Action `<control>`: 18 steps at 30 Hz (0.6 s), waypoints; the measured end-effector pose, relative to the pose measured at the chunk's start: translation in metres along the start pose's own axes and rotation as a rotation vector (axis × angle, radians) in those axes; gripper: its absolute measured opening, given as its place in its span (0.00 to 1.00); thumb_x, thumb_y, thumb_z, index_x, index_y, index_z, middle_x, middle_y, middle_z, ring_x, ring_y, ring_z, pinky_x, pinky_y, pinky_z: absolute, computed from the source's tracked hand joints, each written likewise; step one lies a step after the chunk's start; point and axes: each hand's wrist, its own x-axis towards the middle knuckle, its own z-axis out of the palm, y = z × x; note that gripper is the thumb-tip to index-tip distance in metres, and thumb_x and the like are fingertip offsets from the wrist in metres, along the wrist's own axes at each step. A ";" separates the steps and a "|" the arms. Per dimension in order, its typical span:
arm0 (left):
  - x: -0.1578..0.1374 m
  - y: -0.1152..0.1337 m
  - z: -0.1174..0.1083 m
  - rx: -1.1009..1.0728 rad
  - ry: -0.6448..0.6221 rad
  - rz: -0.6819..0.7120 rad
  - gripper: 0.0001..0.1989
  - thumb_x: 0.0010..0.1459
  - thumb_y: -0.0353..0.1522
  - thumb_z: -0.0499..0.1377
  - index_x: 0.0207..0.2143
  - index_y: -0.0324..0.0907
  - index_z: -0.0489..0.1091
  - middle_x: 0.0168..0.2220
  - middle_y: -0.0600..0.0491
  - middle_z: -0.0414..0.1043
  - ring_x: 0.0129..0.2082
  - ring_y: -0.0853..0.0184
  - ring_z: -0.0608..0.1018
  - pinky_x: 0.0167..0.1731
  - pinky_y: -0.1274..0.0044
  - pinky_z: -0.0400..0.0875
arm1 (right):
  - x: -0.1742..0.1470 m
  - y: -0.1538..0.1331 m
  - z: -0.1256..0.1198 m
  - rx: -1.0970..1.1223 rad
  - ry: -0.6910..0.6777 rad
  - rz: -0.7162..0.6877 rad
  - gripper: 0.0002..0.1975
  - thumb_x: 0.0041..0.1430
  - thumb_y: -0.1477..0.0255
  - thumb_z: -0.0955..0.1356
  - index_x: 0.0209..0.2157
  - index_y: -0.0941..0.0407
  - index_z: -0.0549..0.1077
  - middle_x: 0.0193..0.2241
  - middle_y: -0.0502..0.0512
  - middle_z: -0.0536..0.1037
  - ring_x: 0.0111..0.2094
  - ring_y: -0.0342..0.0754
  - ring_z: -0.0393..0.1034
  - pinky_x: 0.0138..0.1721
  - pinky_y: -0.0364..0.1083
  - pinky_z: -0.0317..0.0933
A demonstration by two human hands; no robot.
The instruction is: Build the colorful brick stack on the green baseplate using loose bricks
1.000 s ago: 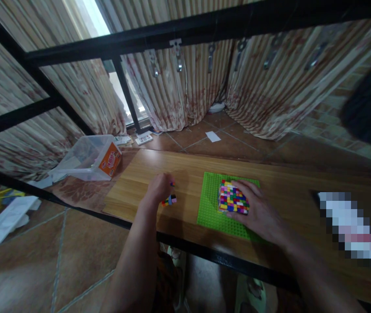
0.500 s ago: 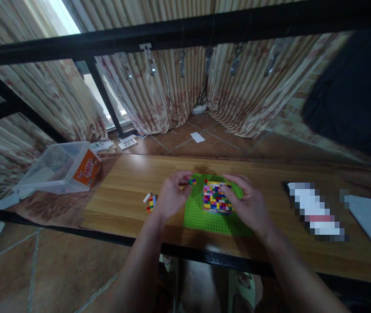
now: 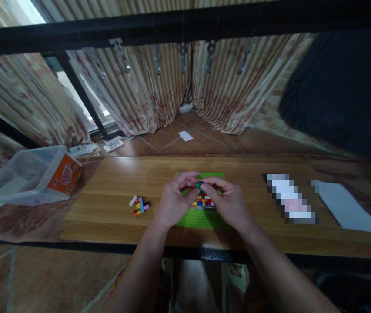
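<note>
Above the block stack, my left hand (image 3: 179,198) and my right hand (image 3: 226,198) meet fingertip to fingertip. Both are closed on small toy bricks (image 3: 199,184), green and purple-blue; how many pieces are pinched there I cannot tell. Below the fingers a multicoloured stack of toy bricks (image 3: 203,202) stands on a green studded baseplate (image 3: 201,221), and my hands cover much of both. To the left of my left hand lies a little pile of loose bricks (image 3: 140,206) in white, red, yellow, blue and pink.
The wooden tabletop (image 3: 107,182) carries a pixelated flat object (image 3: 289,200) and white paper (image 3: 348,204) on the right. A clear plastic bin (image 3: 25,174) with an orange label stands to the left. A black metal bar (image 3: 185,30) with hanging hooks crosses behind, before curtains.
My right hand has left the side of the stack and come to my left hand, gripping the small bricks there too. The view has turned slightly to the right.
</note>
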 end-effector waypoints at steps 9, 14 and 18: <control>0.000 0.006 0.002 -0.138 -0.032 -0.078 0.07 0.51 0.30 0.66 0.33 0.38 0.73 0.29 0.54 0.74 0.30 0.72 0.75 0.33 0.80 0.70 | 0.002 0.001 -0.008 0.181 -0.068 0.153 0.08 0.50 0.63 0.74 0.30 0.52 0.81 0.27 0.50 0.81 0.28 0.45 0.72 0.32 0.44 0.64; 0.001 0.010 0.001 -0.189 -0.047 -0.112 0.08 0.49 0.31 0.67 0.32 0.38 0.75 0.30 0.53 0.77 0.30 0.71 0.76 0.34 0.79 0.71 | 0.004 -0.003 -0.010 0.264 -0.103 0.237 0.12 0.47 0.60 0.76 0.30 0.54 0.82 0.27 0.51 0.82 0.28 0.45 0.73 0.32 0.45 0.66; 0.004 0.006 -0.004 -0.133 -0.013 -0.138 0.07 0.50 0.31 0.65 0.34 0.38 0.75 0.29 0.54 0.76 0.29 0.71 0.75 0.33 0.79 0.70 | 0.008 0.003 -0.016 0.146 -0.073 0.216 0.11 0.49 0.61 0.74 0.32 0.53 0.82 0.29 0.52 0.83 0.30 0.47 0.75 0.35 0.47 0.67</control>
